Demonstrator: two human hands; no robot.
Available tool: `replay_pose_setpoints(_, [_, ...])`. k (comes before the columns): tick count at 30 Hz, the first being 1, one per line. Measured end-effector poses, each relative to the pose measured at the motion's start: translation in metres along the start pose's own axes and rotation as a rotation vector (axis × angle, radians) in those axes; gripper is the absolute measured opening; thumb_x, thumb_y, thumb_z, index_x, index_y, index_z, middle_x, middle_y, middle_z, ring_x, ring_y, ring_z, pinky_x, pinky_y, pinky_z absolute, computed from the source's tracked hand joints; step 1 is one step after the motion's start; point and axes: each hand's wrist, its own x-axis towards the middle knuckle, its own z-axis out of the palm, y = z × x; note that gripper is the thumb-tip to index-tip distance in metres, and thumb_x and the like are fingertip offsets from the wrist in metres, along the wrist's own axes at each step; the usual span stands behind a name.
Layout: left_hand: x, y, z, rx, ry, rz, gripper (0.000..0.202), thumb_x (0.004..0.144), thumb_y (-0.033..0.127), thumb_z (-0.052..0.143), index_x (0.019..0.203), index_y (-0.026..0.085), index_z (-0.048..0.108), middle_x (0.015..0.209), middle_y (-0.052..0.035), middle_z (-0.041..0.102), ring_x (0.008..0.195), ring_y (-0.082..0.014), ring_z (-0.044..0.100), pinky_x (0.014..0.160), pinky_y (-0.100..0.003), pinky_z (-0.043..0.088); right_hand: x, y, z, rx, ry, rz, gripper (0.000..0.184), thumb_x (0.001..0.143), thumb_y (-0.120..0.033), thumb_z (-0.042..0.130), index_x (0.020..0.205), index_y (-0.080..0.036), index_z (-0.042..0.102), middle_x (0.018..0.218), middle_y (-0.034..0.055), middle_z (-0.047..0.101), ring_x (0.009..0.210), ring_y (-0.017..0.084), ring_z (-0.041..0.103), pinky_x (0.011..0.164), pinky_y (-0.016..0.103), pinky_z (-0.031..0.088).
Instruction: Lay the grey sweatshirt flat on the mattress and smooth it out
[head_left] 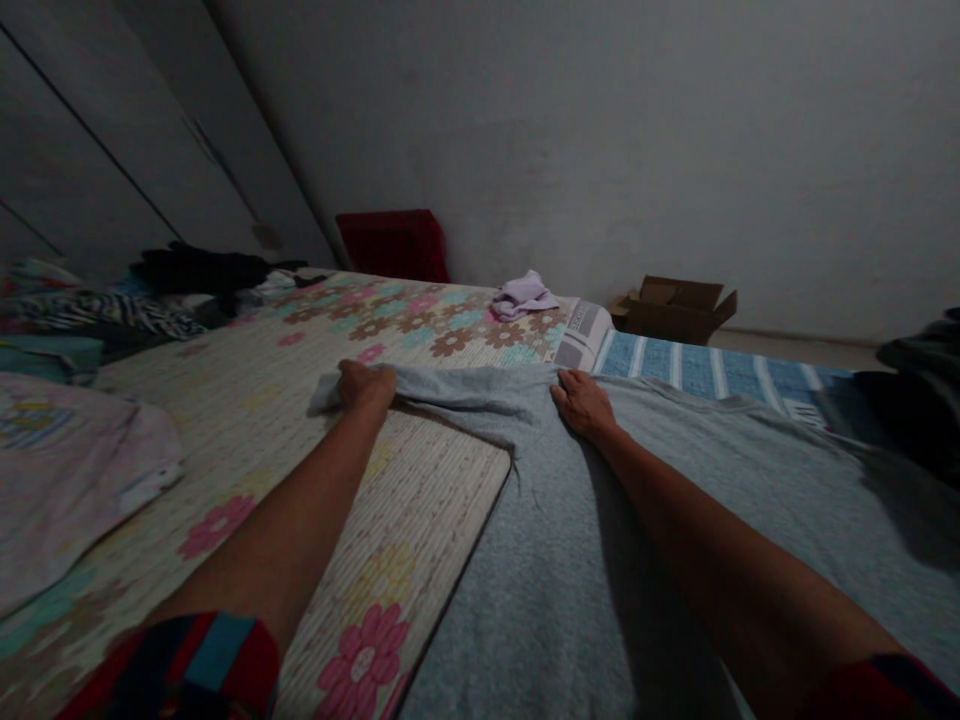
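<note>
head view. dim room, bed seen from its near edge.

grey knit garment (675,520) spread flat over right half of bed, top edge pulled out leftward into a narrow strip (450,392) running between the two hands. garment lies partly on floral quilted bedspread (300,420), partly over blue striped sheet (697,368).

left hand (365,385) closed in a fist on far left end of grey strip, fabric bunched under fingers, small tail of cloth poking out beyond knuckles. forearm stretched straight out over bedspread.

right hand (583,402) laid palm down on garment near its top edge, fingers loosely spread and slightly curled, pressing cloth; no clear pinch, cannot tell whether any fabric is gripped beneath. forearm lying along grey fabric.

striped sleeve cuffs at bottom of frame, red and blue on left (187,665), dark red on right (877,690).

around: small lilac cloth (523,295) crumpled at far edge of bedspread, well apart from hands. pale pink garment (67,470) at left edge. pile of mixed clothes (112,310), zebra print and black among them, at far left. open cardboard box (675,308) on floor by wall, beyond bed. dark red object (394,245) against wall behind bed, too dim to identify. dark heap (919,400) at right edge, just beside garment. wardrobe doors (112,130) upper left.
</note>
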Motion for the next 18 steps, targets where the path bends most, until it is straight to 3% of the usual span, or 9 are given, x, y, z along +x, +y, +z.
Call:
replay_pose_setpoints(3, [-0.017,0.019,0.001,0.207,0.115,0.061,0.041,0.076,0.025,0.048,0.114,0.012,0.055,0.125,-0.0202,0.051,0.12,-0.0377,0.041,0.091,-0.051,0.038,0.0,0.0,0.0,-0.003,0.003,-0.002,0.034,0.095,-0.039,0.033,0.118,-0.021,0.051,0.119,0.0086,0.055,0.108,0.022,0.05,0.087,0.03,0.037])
replay_pose_setpoints(4, [-0.022,0.028,0.004,0.263,0.067,0.161,0.038,0.076,0.026,0.048,0.111,0.014,0.058,0.124,-0.0175,0.052,0.12,-0.0353,0.042,0.093,-0.047,0.039,0.0,0.0,0.0,-0.003,0.003,-0.003,0.034,0.095,-0.039,0.033,0.119,-0.021,0.051,0.119,0.0086,0.055,0.109,0.022,0.05,0.087,0.03,0.037])
replay_pose_setpoints(6, [-0.026,0.048,0.012,0.289,-0.144,0.379,0.034,0.077,0.03,0.05,0.106,0.017,0.062,0.119,-0.0116,0.058,0.115,-0.0294,0.048,0.092,-0.039,0.041,0.0,0.0,-0.001,-0.002,0.003,-0.004,0.035,0.095,-0.038,0.033,0.12,-0.021,0.05,0.121,0.0087,0.054,0.109,0.022,0.05,0.088,0.03,0.037])
replay_pose_setpoints(9, [-0.025,0.079,0.029,0.204,-0.413,0.524,0.036,0.078,0.038,0.051,0.105,0.019,0.065,0.11,-0.0069,0.065,0.103,-0.0233,0.057,0.087,-0.03,0.044,0.0,-0.001,-0.002,-0.001,0.001,-0.001,0.035,0.095,-0.038,0.034,0.12,-0.021,0.05,0.12,0.0088,0.054,0.109,0.022,0.05,0.088,0.03,0.037])
replay_pose_setpoints(12, [-0.022,0.112,0.046,0.154,-0.489,0.538,0.041,0.079,0.043,0.051,0.109,0.018,0.064,0.111,-0.0069,0.066,0.102,-0.0207,0.059,0.085,-0.026,0.045,0.0,-0.002,-0.004,0.0,0.003,0.001,0.033,0.094,-0.039,0.034,0.118,-0.022,0.051,0.118,0.0085,0.055,0.108,0.022,0.05,0.087,0.031,0.037])
replay_pose_setpoints(15, [-0.024,0.146,0.063,0.183,-0.539,0.533,0.039,0.073,0.044,0.059,0.102,0.019,0.068,0.107,-0.0081,0.067,0.101,-0.0223,0.06,0.083,-0.027,0.045,0.0,-0.003,-0.005,0.001,0.008,0.001,0.032,0.094,-0.038,0.033,0.114,-0.022,0.052,0.116,0.0083,0.056,0.105,0.022,0.051,0.086,0.031,0.038])
replay_pose_setpoints(18, [-0.026,0.173,0.078,0.207,-0.559,0.475,0.03,0.063,0.032,0.07,0.089,0.018,0.072,0.097,-0.0106,0.07,0.098,-0.0257,0.062,0.081,-0.029,0.047,0.0,-0.003,-0.006,0.005,0.01,0.001,0.031,0.095,-0.039,0.032,0.112,-0.022,0.052,0.115,0.008,0.055,0.104,0.022,0.051,0.085,0.031,0.038])
